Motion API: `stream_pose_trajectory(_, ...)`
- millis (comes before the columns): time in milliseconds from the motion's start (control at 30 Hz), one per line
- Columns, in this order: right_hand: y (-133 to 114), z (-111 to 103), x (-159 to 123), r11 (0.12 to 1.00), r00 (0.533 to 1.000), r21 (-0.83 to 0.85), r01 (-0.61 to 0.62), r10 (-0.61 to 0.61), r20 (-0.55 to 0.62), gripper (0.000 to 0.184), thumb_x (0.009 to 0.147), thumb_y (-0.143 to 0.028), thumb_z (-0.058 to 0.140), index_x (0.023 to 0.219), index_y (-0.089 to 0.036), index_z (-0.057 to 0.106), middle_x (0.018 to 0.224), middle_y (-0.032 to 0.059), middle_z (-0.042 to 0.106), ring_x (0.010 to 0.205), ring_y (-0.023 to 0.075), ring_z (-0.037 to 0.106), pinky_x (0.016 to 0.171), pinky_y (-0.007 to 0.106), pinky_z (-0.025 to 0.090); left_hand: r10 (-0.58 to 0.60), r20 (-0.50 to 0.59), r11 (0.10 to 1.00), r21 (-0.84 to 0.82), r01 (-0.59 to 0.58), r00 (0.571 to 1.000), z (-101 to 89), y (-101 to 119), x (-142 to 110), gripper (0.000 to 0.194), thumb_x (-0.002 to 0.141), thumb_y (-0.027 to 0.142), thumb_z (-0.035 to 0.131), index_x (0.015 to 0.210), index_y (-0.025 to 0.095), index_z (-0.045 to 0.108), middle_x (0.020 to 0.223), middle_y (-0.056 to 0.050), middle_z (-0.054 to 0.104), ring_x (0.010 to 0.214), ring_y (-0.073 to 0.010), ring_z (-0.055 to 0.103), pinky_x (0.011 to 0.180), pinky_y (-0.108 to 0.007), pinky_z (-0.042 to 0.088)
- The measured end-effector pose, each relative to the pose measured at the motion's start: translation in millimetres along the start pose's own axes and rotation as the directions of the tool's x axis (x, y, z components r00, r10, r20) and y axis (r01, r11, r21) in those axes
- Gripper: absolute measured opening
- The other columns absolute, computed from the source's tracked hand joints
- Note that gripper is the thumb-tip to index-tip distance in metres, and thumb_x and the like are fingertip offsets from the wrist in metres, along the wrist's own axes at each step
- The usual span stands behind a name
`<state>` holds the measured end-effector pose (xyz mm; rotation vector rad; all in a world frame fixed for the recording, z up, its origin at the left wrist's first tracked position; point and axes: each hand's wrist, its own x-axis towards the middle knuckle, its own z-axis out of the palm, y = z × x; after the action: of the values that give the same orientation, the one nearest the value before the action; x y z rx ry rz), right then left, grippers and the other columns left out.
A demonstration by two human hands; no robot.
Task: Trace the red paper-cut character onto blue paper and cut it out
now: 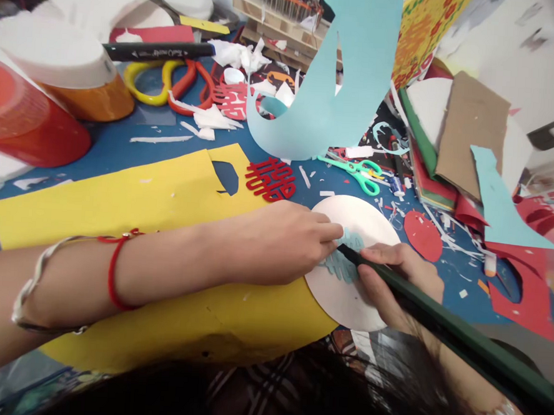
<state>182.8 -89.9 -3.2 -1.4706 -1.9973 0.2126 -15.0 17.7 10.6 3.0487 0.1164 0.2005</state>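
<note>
My left hand (279, 239) reaches across a yellow paper sheet (132, 198), its closed fingertips pressing on a light-blue paper cutout (343, 268). The cutout lies on a white round disc (346, 299). My right hand (395, 277) grips a long dark-green pen-like tool (439, 324), whose tip touches the blue cutout beside the left fingertips. A red string and a silver bangle (38, 280) circle my left wrist.
A red paper cutout (270, 179) lies by the yellow sheet. Green scissors (358, 173), a curved light-blue sheet (341, 80), yellow and red scissors (172, 85), tape rolls (55, 62), a black marker (155, 51), cardboard (469, 131) and red scraps (525, 291) crowd the blue table.
</note>
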Motion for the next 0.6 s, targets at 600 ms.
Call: stream_pose_trajectory(600,0.6,1.5,0.8,0.994,0.995,0.056,0.098,-0.099,0.012,0.027,0.073,-0.009,0.057,0.091,-0.030,0.058,0.073,-0.0002,0.067,0.057,0.0173,0.064,0.049,0.028,0.051,-0.005,-0.018,1.000,-0.006,0.005,1.000,0.7,0.2,-1.4,0.017,0.089,0.012,0.042,0.088,0.012,0.059,0.088,-0.004,0.057,0.070,-0.0165,0.051,0.061,-0.032,0.038)
